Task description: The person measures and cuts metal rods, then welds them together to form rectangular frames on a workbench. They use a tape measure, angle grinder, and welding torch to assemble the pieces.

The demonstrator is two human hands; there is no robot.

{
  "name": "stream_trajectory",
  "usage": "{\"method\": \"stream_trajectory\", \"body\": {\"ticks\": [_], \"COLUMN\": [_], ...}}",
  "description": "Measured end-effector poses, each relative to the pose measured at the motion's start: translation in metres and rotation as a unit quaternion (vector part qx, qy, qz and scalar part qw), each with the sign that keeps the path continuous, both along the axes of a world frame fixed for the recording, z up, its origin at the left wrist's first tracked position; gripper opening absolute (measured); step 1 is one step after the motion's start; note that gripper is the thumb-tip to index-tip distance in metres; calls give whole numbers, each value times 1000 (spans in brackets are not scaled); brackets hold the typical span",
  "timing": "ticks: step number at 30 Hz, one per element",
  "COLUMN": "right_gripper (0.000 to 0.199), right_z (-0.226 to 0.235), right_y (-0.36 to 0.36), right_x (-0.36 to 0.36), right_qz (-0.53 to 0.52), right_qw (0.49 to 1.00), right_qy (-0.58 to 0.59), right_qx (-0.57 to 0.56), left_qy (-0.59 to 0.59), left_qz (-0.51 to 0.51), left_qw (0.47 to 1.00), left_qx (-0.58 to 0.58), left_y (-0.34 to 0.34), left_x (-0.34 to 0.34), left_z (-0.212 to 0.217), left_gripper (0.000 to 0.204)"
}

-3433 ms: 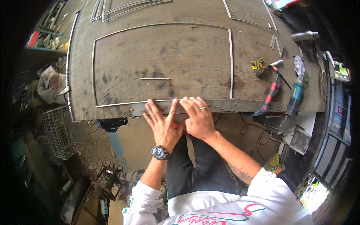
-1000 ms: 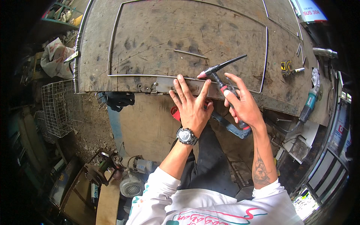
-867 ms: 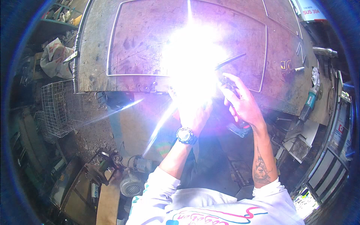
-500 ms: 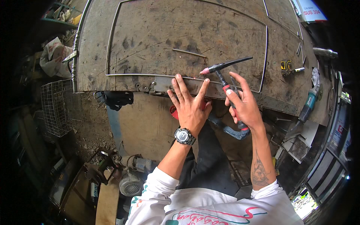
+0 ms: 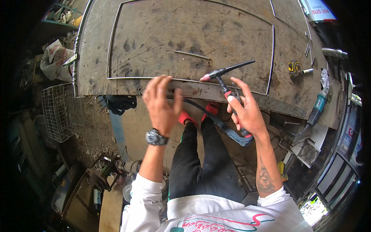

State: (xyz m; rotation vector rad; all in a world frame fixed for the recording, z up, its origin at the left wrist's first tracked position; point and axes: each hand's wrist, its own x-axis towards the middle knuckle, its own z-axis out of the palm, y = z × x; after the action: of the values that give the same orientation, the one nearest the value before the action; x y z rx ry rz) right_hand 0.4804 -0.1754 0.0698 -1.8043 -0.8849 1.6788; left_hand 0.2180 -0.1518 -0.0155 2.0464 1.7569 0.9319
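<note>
My right hand is wrapped around the red-and-black handle of a welding torch, forefinger stretched up beside it. The torch's pink nozzle is at the near rod of a thin rectangular metal frame lying on the wooden workbench; whether they touch I cannot tell. To the left, my left hand is blurred by motion over the bench's front edge, thumb apart from the fingers and nothing visible in it. A flat metal strip runs along that edge. Inside the frame lies a short metal rod.
A yellow-black tape measure and an angle grinder lie on the bench's right side. The torch's dark hose hangs below the edge, near my legs. At the left stands a wire basket.
My left hand has lifted off the frame's near rod and moved left and back toward me. The torch has shifted slightly left and down, still in my right hand.
</note>
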Motion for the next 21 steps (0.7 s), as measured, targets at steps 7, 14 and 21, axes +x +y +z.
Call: {"method": "stream_trajectory", "body": {"ticks": [7,14,21], "right_gripper": [59,59,58], "right_z": [-6,-2,-4], "right_y": [-5,-5,-6], "right_x": [-3,-6,-5], "right_qz": [10,23,27], "right_qw": [1000,998,997], "right_qy": [-13,-37,-40], "right_qx": [25,48,56], "left_qy": [17,2,-9], "left_qz": [33,45,39], "left_qw": [999,996,996], "left_qx": [26,78,81], "left_y": [36,36,37], "left_x": [-66,-63,-63], "left_z": [-18,-32,-34], "left_gripper": [15,15,14]}}
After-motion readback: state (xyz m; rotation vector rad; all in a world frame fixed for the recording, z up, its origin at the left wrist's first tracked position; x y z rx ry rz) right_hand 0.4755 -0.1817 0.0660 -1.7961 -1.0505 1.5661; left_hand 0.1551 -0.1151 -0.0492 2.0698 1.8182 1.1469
